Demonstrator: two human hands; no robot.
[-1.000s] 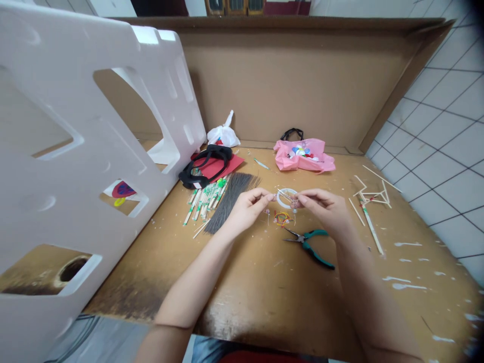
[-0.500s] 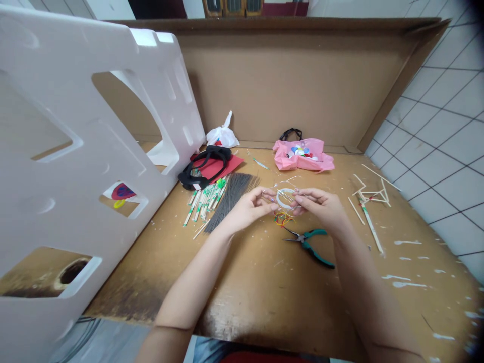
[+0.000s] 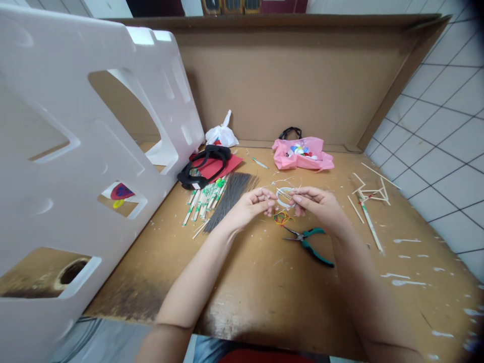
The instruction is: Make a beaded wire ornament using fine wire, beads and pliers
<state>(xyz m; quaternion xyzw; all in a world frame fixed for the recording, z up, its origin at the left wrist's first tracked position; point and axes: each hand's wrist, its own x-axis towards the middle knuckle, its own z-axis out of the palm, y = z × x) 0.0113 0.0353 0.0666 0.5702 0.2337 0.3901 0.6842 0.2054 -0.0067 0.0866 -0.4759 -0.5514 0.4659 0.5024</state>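
The right hand [image 3: 316,202] pinches thin wires [image 3: 283,193] in its fingers above the desk [image 3: 272,292], by a white ring [image 3: 283,204]. The left hand [image 3: 252,204] has its fingers closed; I cannot tell on what.

ok so the ring [image 3: 283,204] sits between left hand [image 3: 252,206] and right hand [image 3: 319,204], pliers [image 3: 301,237] on the table [image 3: 253,287] in front, wire bundle [image 3: 231,201] left, stick frame [image 3: 372,194] off right, open bag [image 3: 302,161] behind.

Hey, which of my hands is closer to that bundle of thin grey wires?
Your left. The left hand is close by the right edge of the bundle of thin grey wires; the right hand is farther right, beyond the left.
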